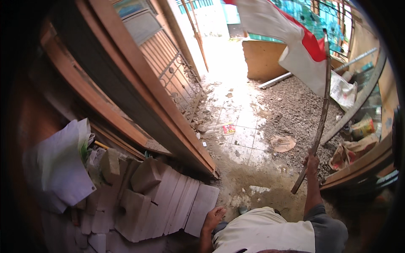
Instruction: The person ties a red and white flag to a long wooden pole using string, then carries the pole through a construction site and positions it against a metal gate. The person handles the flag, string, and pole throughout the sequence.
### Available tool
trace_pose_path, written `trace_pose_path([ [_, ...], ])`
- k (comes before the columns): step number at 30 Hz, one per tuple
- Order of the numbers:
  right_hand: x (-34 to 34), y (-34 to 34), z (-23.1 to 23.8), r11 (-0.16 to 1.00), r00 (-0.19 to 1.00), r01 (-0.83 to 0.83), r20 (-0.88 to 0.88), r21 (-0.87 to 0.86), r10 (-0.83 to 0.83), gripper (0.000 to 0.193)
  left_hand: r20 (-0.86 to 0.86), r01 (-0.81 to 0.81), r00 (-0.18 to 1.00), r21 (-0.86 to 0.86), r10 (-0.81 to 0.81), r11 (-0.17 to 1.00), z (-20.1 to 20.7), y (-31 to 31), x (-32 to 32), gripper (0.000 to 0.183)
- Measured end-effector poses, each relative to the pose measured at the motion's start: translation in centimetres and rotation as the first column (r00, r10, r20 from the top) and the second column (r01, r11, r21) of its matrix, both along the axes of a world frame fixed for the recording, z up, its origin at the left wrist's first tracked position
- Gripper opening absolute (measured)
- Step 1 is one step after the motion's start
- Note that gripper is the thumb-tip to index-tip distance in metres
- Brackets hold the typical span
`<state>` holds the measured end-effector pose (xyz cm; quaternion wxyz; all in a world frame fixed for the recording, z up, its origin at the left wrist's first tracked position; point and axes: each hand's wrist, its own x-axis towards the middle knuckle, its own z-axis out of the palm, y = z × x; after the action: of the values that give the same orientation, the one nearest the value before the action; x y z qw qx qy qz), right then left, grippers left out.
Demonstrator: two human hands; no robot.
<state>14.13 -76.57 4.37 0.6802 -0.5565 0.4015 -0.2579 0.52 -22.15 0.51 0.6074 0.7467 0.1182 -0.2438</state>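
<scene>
My right hand (311, 162) is closed round the lower part of a wooden pole (324, 110), which tilts up and away from me. A red and white flag (304, 63) hangs from the pole's upper end and spreads to the left. My left hand (214, 218) hangs low beside my body with loosely bent fingers, and I see nothing in it. Nearest to that hand is a stack of pale blocks (179, 202), leaning in a row on the left.
A brown wooden door frame (139, 88) rises on the left, with a metal grille gate (171, 63) beyond it. Gravel (291, 105) covers the right of the tiled floor (240, 145). A curved grey pipe (358, 103), a white sack (342, 90) and a crumpled bag (353, 152) lie along the right wall.
</scene>
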Motion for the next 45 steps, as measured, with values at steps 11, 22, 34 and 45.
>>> trace_pose_path([
  [11,0.2,-0.2,6.1,0.989,0.987,0.066,0.157,-0.135,-0.045,0.036,-0.074,-0.052,0.996,0.066,0.057,0.996,0.1,-0.5,0.6,0.045],
  [22,5.1,13.6,7.0,0.923,0.899,-0.362,0.212,-0.132,0.383,0.03,-0.017,-0.09,0.996,0.124,0.093,0.988,-0.8,0.2,-0.5,0.048],
  [34,3.9,24.4,9.6,0.636,0.619,-0.77,0.194,-0.038,0.761,0.013,0.096,-0.175,0.983,0.207,0.158,0.963,-3.6,1.4,-3.6,0.045],
  [45,2.4,23.7,9.2,0.532,0.52,-0.846,0.172,-0.033,0.837,0.015,-0.005,-0.035,0.999,0.32,0.038,0.947,-2.3,0.5,-1.7,0.06],
])
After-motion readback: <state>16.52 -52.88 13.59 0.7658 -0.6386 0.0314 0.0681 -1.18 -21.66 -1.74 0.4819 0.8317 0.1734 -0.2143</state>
